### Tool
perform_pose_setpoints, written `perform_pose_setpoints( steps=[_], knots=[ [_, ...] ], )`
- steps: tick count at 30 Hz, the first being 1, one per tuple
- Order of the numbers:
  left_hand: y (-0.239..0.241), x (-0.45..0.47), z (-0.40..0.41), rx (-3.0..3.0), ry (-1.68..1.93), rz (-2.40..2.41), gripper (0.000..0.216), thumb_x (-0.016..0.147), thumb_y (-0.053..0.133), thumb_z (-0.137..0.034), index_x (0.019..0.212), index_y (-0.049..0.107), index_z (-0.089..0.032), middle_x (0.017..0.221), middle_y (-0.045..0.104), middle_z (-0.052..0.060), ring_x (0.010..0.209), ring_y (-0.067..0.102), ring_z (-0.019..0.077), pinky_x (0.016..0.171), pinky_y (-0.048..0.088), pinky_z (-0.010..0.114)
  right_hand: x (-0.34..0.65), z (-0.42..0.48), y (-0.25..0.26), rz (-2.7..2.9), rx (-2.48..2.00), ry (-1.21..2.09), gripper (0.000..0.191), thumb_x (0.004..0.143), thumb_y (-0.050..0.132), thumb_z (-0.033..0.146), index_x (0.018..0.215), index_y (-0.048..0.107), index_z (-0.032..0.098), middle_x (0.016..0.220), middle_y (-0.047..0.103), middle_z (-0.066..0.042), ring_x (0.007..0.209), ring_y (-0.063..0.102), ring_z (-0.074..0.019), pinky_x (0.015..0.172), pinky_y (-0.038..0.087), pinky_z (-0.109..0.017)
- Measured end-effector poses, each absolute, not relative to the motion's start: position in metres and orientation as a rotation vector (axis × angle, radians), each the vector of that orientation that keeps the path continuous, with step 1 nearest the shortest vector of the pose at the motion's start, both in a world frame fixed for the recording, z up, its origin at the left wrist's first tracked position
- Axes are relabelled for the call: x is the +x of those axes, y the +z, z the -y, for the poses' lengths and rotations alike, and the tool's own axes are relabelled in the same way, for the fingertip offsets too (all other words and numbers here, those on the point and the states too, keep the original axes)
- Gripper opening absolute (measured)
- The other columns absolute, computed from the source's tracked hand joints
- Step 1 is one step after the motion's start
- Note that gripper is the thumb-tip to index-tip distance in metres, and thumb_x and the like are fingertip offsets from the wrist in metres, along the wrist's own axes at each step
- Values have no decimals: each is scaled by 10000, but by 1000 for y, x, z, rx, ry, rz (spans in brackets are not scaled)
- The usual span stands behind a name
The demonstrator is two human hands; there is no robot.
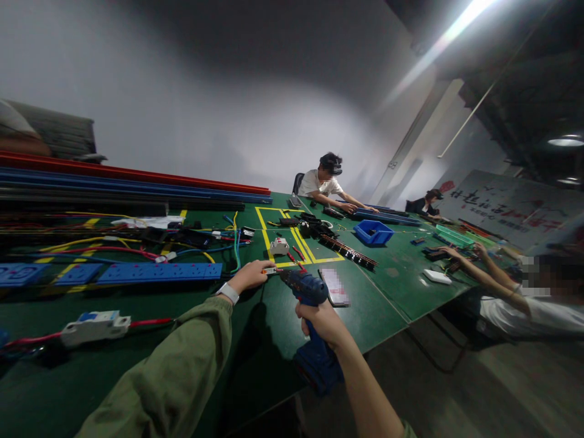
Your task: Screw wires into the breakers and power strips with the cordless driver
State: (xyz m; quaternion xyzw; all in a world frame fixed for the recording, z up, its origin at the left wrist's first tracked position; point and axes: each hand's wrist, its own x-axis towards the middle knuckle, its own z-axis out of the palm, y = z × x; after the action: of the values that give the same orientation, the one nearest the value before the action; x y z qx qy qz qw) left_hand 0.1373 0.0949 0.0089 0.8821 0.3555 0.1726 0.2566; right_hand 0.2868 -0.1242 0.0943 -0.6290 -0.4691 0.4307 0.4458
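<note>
My right hand (326, 322) is wrapped round the grip of a blue cordless drill (312, 289), its dark nose pointing left. Between the fingertips of my left hand (249, 275), a small pale part (271, 271) is pinched, too small to name for sure. The drill's tip is close to that part; whether they touch I cannot tell. Just beyond them stands a white circuit breaker (279, 246), with short red wire pieces (298, 253) beside it. A phone (335, 287) lies to the right of the drill, partly behind it.
Blue socket strips (159, 272), wires and another breaker with red leads (95, 327) lie at the left. Long red and blue profiles (137, 179) run along the back. A blue bin (373, 232) stands farther right. Co-workers (322, 182) sit around the green table (392, 274).
</note>
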Motion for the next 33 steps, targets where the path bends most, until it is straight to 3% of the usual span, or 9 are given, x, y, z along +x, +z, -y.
perform_pose_setpoints(
  steps=[33],
  knots=[
    [6,138,-97,2388,475,-972,552,755,576,-192,1290,647,-304,1278,690,18,1190,627,244,1026,449,296,287,125,96,1204,-1556,1069,250,668,572,196,916,541,198,571,495,76,377,455,-99,396,347,-234]
  ],
)
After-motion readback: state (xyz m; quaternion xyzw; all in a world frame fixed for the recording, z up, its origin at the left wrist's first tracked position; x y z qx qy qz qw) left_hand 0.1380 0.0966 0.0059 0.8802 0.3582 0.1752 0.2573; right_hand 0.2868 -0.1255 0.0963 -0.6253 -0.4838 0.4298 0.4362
